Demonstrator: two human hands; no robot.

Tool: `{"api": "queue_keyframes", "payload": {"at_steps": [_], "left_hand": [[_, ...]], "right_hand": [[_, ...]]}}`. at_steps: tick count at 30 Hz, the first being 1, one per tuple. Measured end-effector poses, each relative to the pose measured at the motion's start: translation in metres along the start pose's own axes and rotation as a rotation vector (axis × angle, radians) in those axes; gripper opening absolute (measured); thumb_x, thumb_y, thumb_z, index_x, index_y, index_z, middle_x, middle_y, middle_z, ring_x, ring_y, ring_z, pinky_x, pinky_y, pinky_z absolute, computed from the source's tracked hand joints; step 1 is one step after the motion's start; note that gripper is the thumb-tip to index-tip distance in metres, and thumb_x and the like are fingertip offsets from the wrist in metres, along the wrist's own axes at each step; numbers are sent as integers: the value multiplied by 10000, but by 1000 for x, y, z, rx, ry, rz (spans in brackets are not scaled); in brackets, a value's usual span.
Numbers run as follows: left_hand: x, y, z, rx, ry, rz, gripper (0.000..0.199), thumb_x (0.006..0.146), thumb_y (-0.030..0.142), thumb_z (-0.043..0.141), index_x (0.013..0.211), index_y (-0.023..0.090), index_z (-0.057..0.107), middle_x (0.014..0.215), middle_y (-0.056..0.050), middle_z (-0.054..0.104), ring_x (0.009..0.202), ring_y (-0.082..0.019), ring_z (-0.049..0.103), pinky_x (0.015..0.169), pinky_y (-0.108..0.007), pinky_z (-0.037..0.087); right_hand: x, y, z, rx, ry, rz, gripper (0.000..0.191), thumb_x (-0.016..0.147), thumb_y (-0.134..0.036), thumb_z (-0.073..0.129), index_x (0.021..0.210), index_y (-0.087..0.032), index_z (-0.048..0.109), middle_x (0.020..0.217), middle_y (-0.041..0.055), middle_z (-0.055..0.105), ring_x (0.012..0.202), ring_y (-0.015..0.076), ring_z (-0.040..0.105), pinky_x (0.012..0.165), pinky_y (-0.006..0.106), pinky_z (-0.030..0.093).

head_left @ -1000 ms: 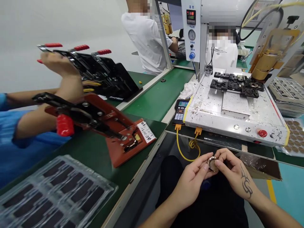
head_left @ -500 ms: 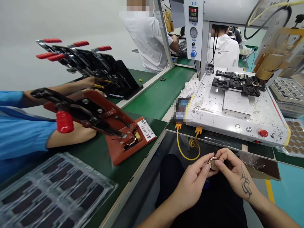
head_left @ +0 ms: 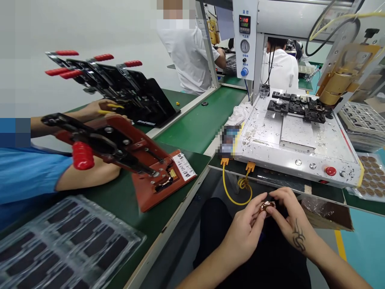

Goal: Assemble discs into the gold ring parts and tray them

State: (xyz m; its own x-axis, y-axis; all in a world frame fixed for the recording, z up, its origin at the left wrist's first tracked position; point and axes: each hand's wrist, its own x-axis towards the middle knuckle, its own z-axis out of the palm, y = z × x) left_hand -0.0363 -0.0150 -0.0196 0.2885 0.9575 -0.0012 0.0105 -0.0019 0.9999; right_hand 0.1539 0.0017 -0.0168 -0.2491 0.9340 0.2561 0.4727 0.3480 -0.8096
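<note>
A small round copper-coloured metal part (head_left: 267,206) is held above my lap, at the lower right of the head view. My left hand (head_left: 247,226) pinches it from the left with thumb and fingers. From the right, the thumb of my right hand (head_left: 290,218) presses on its edge while the index finger arches above it. The part is tilted, and its shiny rim shows. Fingers hide its lower side. Beyond my hands stands a white press machine (head_left: 267,150) with black fixtures (head_left: 296,106) on its plate.
A co-worker's arm (head_left: 87,176) lies by a red clamp fixture (head_left: 144,192) at the left. Black clamp fixtures (head_left: 159,100) and a plastic tray (head_left: 75,237) share that table. Yellow cables (head_left: 225,192) hang under the machine. Round brown discs (head_left: 371,176) lie at the right.
The round part has tipped, so its flat face no longer shows. My right fingers have lifted and spread somewhat. The co-worker's hand with yellow tweezers has drawn back left.
</note>
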Motion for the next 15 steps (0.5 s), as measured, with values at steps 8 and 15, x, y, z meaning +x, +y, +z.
{"api": "queue_keyframes", "payload": {"at_steps": [8,15], "left_hand": [[9,23,-17,-167,74,-66,506,971,338,720,1436,232,548,1302,-123,717,1111,-241,742,1003,-382,608],[6,29,-13,-153,142,-122,252,942,382,741,1049,154,731,877,-57,747,749,-171,701,710,-281,591]], "right_hand": [[16,-10,-3,356,-69,242,270,989,-485,693,932,-222,685,837,18,672,719,170,601,660,289,508],[18,-18,13,599,-57,344,381,934,-557,749,1075,-204,725,864,30,706,712,153,631,644,271,527]]}}
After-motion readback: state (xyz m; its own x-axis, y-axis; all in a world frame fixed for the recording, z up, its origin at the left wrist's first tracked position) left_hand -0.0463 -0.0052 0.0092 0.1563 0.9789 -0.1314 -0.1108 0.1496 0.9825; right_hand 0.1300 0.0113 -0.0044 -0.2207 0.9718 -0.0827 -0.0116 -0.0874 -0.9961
